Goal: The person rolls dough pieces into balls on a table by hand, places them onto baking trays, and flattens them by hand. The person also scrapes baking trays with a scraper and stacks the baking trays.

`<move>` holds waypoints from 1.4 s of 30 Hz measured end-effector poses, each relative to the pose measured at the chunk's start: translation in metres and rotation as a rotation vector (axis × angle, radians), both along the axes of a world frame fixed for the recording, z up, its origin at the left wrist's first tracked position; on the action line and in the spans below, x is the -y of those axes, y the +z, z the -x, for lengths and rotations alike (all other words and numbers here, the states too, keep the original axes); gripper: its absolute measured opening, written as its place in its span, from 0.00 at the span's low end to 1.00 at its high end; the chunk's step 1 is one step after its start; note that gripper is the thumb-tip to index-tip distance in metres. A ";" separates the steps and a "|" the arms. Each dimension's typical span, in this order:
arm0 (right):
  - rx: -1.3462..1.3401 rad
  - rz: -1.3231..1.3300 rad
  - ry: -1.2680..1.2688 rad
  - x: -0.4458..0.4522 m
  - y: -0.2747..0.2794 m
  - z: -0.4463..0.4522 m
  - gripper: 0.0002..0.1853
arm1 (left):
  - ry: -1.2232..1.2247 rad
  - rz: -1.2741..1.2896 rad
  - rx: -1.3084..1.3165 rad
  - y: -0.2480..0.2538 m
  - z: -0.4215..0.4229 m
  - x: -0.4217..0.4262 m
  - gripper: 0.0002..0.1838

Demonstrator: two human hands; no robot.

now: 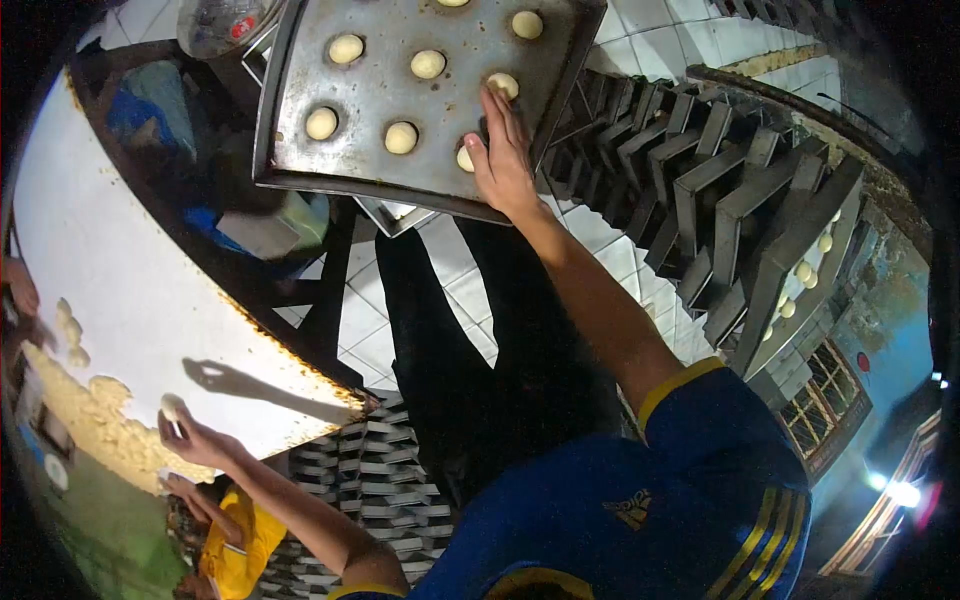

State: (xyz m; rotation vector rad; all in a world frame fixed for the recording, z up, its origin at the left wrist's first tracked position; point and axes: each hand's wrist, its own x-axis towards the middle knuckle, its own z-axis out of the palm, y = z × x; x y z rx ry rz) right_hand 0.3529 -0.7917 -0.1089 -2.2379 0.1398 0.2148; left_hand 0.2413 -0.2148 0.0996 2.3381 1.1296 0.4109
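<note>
On the left, my left hand (195, 442) pinches a small pale dough ball (172, 405) above the white table (150, 270). A mass of dough pieces (105, 425) lies on the table beyond this hand. Over a dark metal baking tray (350, 165), my right hand (507, 155) is open, fingers stretched and thumb apart. Its fingertips reach a dough ball (503, 85), and another dough ball (465, 158) shows beside the thumb, partly hidden. Several more dough balls (428, 64) sit spaced out on the tray.
Stacked metal trays (720, 190) stand to the right, some holding dough balls (804, 271). More stacked trays (370, 480) are below the table. A person in a yellow shirt (240, 540) works at the lower left. Another person's hand (20, 287) shows at the table's far left.
</note>
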 end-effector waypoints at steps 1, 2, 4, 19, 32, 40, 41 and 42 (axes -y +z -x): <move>0.056 0.099 0.007 -0.005 0.004 -0.002 0.42 | 0.073 -0.044 -0.071 0.003 -0.004 -0.006 0.34; 0.114 0.197 0.014 -0.012 0.006 -0.006 0.42 | 0.041 -0.004 -0.026 -0.002 0.003 -0.026 0.33; 0.066 0.337 0.088 -0.025 -0.023 0.004 0.43 | 0.052 -0.010 -0.033 -0.011 0.004 -0.049 0.30; -0.236 -0.115 -0.875 0.015 -0.010 0.113 0.44 | -0.030 0.121 -0.060 -0.076 -0.016 -0.143 0.37; -0.373 -0.718 -1.038 0.009 0.068 0.093 0.45 | -0.509 0.024 0.079 0.063 0.000 0.094 0.32; -0.316 -0.760 -0.812 0.089 0.173 0.156 0.52 | -0.493 0.522 0.219 0.111 -0.029 0.181 0.40; -0.266 -0.776 -0.830 0.103 0.226 0.172 0.51 | -0.450 0.702 0.228 0.130 -0.035 0.195 0.42; -0.220 -0.794 -0.835 0.111 0.310 0.181 0.50 | -0.397 0.874 0.235 0.158 -0.040 0.206 0.44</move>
